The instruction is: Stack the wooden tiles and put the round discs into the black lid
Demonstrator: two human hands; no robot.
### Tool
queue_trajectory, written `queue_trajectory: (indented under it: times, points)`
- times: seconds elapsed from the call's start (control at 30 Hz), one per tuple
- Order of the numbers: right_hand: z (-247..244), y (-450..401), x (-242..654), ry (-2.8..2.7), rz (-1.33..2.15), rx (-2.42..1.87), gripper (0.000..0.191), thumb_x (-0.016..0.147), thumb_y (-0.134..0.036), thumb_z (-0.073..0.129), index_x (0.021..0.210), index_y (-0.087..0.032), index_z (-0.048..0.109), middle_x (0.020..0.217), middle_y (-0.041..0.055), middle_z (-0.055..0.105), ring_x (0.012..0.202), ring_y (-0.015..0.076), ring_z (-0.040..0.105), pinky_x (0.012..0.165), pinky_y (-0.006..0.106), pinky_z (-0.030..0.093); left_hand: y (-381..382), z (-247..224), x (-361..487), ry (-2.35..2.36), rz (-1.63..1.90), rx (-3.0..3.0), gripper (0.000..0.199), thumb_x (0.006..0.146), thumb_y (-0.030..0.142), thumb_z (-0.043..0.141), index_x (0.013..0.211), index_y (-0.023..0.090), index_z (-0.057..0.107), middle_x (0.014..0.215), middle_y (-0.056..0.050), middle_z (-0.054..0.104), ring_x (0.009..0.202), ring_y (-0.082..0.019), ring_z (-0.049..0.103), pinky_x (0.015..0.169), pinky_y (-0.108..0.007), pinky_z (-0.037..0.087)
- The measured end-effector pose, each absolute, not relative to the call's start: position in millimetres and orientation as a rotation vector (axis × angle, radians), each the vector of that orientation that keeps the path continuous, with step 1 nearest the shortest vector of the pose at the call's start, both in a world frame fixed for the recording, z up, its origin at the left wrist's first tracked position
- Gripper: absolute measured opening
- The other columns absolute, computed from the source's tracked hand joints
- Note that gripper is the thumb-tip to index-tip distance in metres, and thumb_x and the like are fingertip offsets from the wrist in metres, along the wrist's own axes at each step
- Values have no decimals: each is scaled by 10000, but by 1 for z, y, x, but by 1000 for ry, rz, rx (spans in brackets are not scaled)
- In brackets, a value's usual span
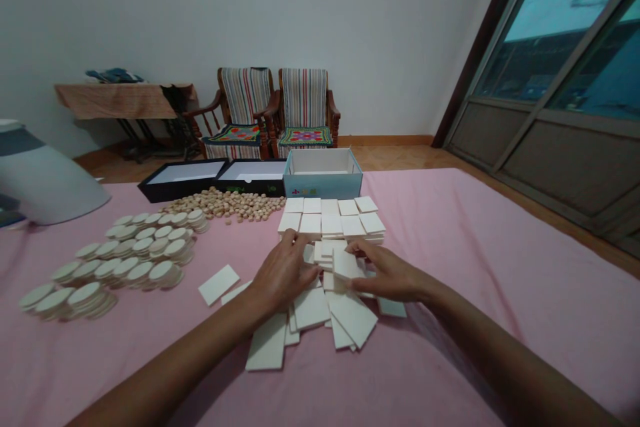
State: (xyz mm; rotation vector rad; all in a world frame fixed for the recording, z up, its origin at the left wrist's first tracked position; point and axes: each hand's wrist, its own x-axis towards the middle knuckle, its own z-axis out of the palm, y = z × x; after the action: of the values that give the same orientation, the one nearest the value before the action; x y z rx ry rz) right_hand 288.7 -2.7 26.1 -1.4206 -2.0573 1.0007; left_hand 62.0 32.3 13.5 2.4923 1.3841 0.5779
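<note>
Both forearms reach in from the bottom corners and converge near the middle, elbows out of view. Left hand: palm down, back of hand up, wrist low, pointing forward and to the right. Its fingers are curved with the thumb set apart, leaving a partial gap; fingertips sit at the left edge of the tile piles. Cannot tell whether it has hold of anything.

Right hand: comes in from the right, pointing left and inward, roughly facing the left hand. Its fingers are closed to a tile's width, thumb on the near side, fingertips on the far side, gripping a white tile. That tile is tilted, just above the small central pile, between the two hands.

Loose rectangular tiles lie overlapped and fanned below both hands; a single tile lies flat, apart, left of the left wrist. Just beyond the fingertips, stacked white tiles stand in rows, in front of an open light blue box.

Farther left on the pink cloth: round white discs in stacked rows, small wooden cubes heaped behind, beside open black boxes.
</note>
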Motion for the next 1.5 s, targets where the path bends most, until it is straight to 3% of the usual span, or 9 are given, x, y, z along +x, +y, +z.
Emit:
queue_trajectory:
  times: [0.17, 0.27, 0.43, 0.67, 0.87, 1.1, 1.37, 1.5]
  points:
    - [19, -3, 287, -2030, 1284, -1297, 443, 706, -278, 688, 1069, -220, 441, 894, 4, 580, 734, 156, 560, 620, 282, 461, 29, 12, 66, 1378, 556, 2423, 269, 710, 182, 642, 953, 168, 528, 1089, -92, 478, 878, -221, 580, 748, -358, 498]
    - [23, -6, 291, -2177, 1235, -1185, 492, 667, -316, 735, 1072, -239, 466, 996, 8, 557, 839, 168, 549, 686, 283, 462, 29, 11, 64, 1305, 665, 2365, 310, 674, 130, 633, 964, 171, 532, 1056, -80, 484, 902, -216, 562, 763, -356, 498]
    - [30, -6, 297, -2336, 1142, -1121, 514, 648, -365, 756, 1076, -232, 505, 1082, 20, 534, 973, 193, 511, 803, 300, 440, 35, 13, 57, 1175, 724, 2307, 540, 616, 118, 650, 1141, 188, 539, 985, -52, 499, 868, -194, 542, 732, -327, 504]
    - [28, 2, 290, -2236, 1307, -1238, 490, 668, -381, 732, 1071, -231, 498, 972, 11, 564, 781, 162, 549, 635, 271, 454, 44, 9, 57, 1281, 589, 2317, 506, 580, 210, 720, 1073, 166, 611, 984, -69, 524, 844, -213, 555, 705, -336, 504]
    - [29, 3, 285, -2289, 1206, -1192, 486, 648, -354, 749, 1055, -221, 520, 1016, 16, 556, 905, 184, 529, 753, 296, 441, 43, 5, 66, 1167, 559, 2337, 510, 607, 267, 723, 1077, 163, 555, 1007, -77, 640, 907, -252, 610, 766, -370, 496]
    - [31, -9, 294, -2345, 1173, -1146, 589, 640, -384, 762, 1146, -242, 498, 1160, 34, 534, 1030, 213, 499, 851, 322, 417, 42, 0, 60, 1045, 529, 2401, 722, 601, 299, 745, 1254, 159, 471, 1249, -147, 544, 1152, -315, 509, 959, -468, 415]
    - [38, -7, 313, -2266, 1277, -982, 553, 684, -400, 735, 1156, -218, 512, 1189, 43, 549, 1075, 214, 497, 928, 347, 387, 36, 18, 55, 1014, 245, 2409, 650, 516, 339, 814, 1096, 208, 551, 1149, -81, 570, 1062, -285, 526, 892, -404, 439]
    - [33, 0, 317, -2165, 1215, -1041, 444, 718, -392, 707, 1077, -202, 528, 1118, 44, 569, 1036, 206, 508, 908, 354, 391, 34, 23, 57, 1027, 173, 2400, 724, 550, 361, 810, 1194, 218, 513, 1255, -94, 554, 1144, -312, 495, 981, -458, 366]
